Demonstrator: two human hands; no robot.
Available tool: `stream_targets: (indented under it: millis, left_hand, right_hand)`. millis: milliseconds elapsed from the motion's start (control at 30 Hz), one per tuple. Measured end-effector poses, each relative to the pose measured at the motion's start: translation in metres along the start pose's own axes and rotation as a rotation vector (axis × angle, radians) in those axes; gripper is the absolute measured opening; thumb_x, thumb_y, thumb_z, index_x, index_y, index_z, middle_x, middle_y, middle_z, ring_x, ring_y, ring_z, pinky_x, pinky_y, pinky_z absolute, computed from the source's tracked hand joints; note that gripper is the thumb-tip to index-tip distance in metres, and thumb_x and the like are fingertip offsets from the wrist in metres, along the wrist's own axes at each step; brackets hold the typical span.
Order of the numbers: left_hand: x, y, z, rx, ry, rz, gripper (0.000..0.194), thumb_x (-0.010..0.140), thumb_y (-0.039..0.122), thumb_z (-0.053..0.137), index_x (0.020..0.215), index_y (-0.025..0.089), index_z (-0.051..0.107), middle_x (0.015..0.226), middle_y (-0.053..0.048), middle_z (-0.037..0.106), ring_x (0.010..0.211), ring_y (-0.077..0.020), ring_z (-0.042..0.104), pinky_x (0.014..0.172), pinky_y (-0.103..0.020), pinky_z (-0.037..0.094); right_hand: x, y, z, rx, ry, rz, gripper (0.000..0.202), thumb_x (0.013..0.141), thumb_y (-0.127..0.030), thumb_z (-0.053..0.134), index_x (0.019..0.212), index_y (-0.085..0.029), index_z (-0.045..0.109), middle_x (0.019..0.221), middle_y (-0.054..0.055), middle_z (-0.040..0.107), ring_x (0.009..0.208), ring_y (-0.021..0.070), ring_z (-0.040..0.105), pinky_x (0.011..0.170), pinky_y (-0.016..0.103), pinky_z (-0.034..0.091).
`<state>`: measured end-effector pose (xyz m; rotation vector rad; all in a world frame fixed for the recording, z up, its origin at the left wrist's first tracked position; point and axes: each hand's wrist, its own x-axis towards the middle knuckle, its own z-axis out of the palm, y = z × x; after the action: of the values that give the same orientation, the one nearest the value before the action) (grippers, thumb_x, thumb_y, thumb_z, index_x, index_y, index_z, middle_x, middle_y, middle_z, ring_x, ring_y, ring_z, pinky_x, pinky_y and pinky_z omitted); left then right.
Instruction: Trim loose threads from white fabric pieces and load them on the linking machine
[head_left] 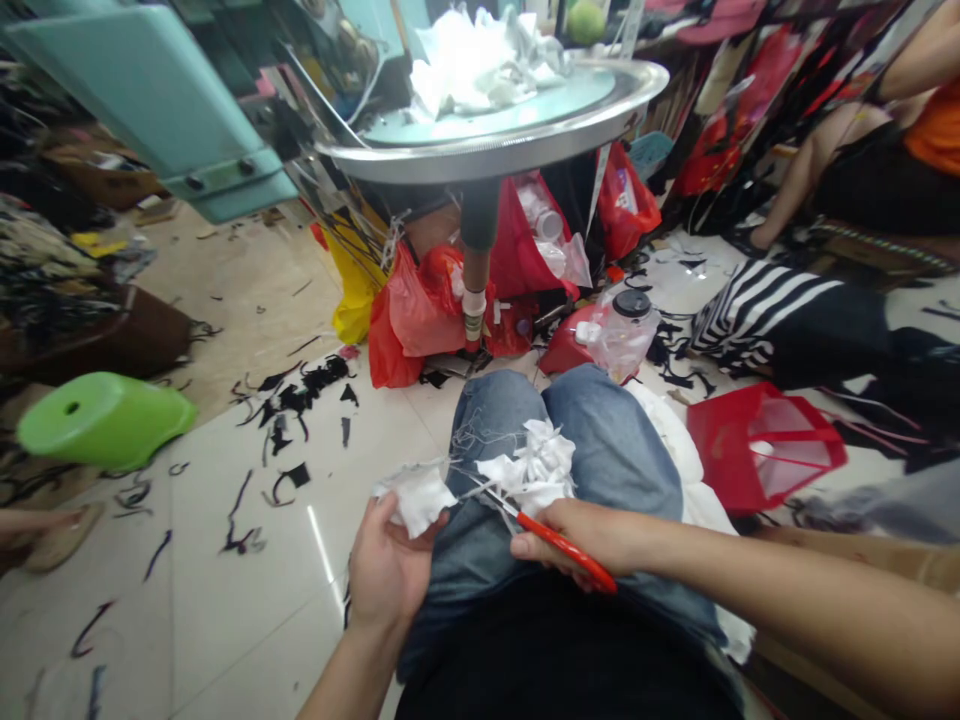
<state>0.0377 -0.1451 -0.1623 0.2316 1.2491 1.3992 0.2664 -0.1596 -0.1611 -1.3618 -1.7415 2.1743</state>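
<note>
My left hand pinches a small piece of white cloth between thumb and fingers, to the left of my knees. In my right hand is a pair of scissors with red handles. Its blades are spread and point left, the tips close to the cloth's right edge. On my lap, just beyond the scissors, lies a bunch of white cloth pieces. Loose threads trail over my jeans beside it. My fingers partly cover the handles.
A round metal-rimmed table ahead carries a white cloth heap. Red bags sit beneath it. A green stool stands left, among dark scraps on the tiles. At right are a red basket and another person.
</note>
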Motion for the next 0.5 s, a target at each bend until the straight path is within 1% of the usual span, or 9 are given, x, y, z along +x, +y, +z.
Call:
stream_targets:
  millis: [100,200,300,333,400,433,500]
  left_hand:
    - [0.001,0.004,-0.003,0.000,0.037,0.011,0.013,0.081,0.018,0.060,0.092,0.018,0.067,0.091,-0.002,0.073,0.073,-0.0174,0.068,0.051,-0.027,0.060]
    - [-0.001,0.003,-0.005,-0.001,0.032,0.006,0.012,0.081,0.018,0.061,0.091,0.018,0.067,0.091,-0.001,0.072,0.074,-0.0174,0.068,0.053,-0.028,0.060]
    - [-0.007,0.001,-0.003,0.007,-0.001,-0.011,0.014,0.079,0.022,0.064,0.092,0.018,0.067,0.087,-0.001,0.072,0.073,-0.0183,0.068,0.054,-0.029,0.060]
    - [-0.009,0.001,-0.002,0.013,-0.013,-0.014,0.015,0.078,0.023,0.065,0.092,0.018,0.067,0.085,-0.001,0.072,0.072,-0.0184,0.068,0.054,-0.029,0.060]
    - [-0.012,0.005,-0.003,0.019,-0.020,0.003,0.015,0.075,0.023,0.067,0.089,0.018,0.066,0.083,-0.002,0.072,0.071,-0.0190,0.069,0.055,-0.028,0.059]
    - [-0.012,0.010,-0.006,0.023,-0.013,0.009,0.014,0.073,0.022,0.068,0.086,0.018,0.066,0.084,-0.003,0.073,0.074,-0.0200,0.069,0.059,-0.029,0.060]
    - [-0.008,0.026,-0.016,0.045,0.003,-0.004,0.015,0.069,0.020,0.068,0.083,0.017,0.065,0.093,-0.007,0.074,0.087,-0.0250,0.071,0.070,-0.034,0.061]
  right_hand:
    - [-0.009,-0.002,-0.006,-0.046,-0.084,-0.080,0.065,0.080,-0.083,0.040,0.069,-0.019,0.046,0.060,-0.002,0.048,0.052,0.0096,0.047,0.046,0.021,0.035]
    - [-0.008,-0.008,-0.008,-0.069,-0.114,-0.151,0.065,0.081,-0.083,0.040,0.072,-0.019,0.048,0.063,-0.003,0.047,0.055,0.0092,0.046,0.048,0.020,0.035]
    - [0.006,-0.017,0.001,0.081,-0.082,-0.145,0.070,0.077,-0.086,0.039,0.076,-0.017,0.052,0.064,-0.001,0.053,0.052,0.0098,0.051,0.048,0.021,0.041]
    - [0.011,-0.019,0.005,0.158,-0.059,-0.130,0.071,0.076,-0.087,0.039,0.075,-0.017,0.053,0.061,-0.002,0.054,0.050,0.0101,0.052,0.047,0.022,0.042]
    - [0.016,-0.021,0.008,0.294,0.024,-0.095,0.070,0.077,-0.086,0.038,0.070,-0.018,0.052,0.051,-0.003,0.051,0.041,0.0103,0.051,0.041,0.021,0.040]
    - [0.014,-0.020,0.007,0.341,0.080,-0.095,0.068,0.079,-0.085,0.037,0.067,-0.019,0.050,0.045,-0.004,0.049,0.038,0.0104,0.049,0.038,0.021,0.038]
    - [0.001,-0.015,-0.002,0.378,0.200,-0.132,0.065,0.083,-0.080,0.037,0.062,-0.020,0.048,0.040,-0.004,0.046,0.034,0.0104,0.046,0.037,0.022,0.036]
